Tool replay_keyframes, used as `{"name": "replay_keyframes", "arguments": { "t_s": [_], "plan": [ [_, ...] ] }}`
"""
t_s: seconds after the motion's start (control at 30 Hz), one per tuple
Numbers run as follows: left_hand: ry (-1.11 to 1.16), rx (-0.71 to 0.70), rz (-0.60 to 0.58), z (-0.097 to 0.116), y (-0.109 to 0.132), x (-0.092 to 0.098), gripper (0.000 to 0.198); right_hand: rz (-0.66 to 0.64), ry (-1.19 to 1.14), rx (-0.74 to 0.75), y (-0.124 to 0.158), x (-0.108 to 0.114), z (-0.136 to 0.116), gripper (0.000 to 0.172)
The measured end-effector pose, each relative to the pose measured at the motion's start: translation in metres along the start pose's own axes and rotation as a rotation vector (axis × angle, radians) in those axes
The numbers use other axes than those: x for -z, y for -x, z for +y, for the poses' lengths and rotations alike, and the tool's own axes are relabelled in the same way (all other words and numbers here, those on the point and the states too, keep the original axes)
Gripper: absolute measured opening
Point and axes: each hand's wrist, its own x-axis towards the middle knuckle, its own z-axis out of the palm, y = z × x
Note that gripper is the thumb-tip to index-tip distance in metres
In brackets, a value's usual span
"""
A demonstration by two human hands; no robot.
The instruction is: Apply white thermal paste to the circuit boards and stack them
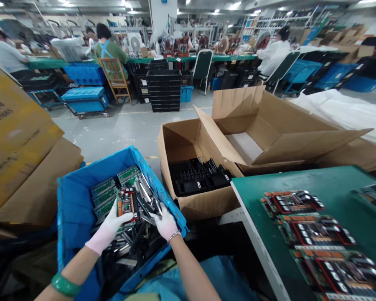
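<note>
My left hand, in a white glove, is closed on a circuit board with orange and dark parts, thumb across its near side. The board is above a blue bin. My right hand, also gloved, reaches in at the bin's right side, its fingers closed on a grey metal strip. Around both hands lie loose metal and black strips. Green circuit boards stand in rows at the bin's far left. The glove hides part of the right fingertips.
Right of the bin, a cardboard box holds black parts. A larger open carton stands behind. Stacked boards lie on a green table. Leftward is a yellow-marked carton. Several people sit at far benches.
</note>
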Motion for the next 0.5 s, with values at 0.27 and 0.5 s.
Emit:
{"name": "replay_keyframes", "arguments": {
  "t_s": [0.27, 0.5],
  "plan": [
    [-0.074, 0.31, -0.452, 0.012, 0.004, 0.009, 0.107, -0.044, -0.047, -0.055, 0.0, -0.002, 0.001, 0.064],
    [-0.257, 0.414, -0.534, 0.048, -0.001, 0.029, 0.111, 0.004, -0.12, -0.04, -0.005, -0.008, 0.008, 0.058]
  ]
}}
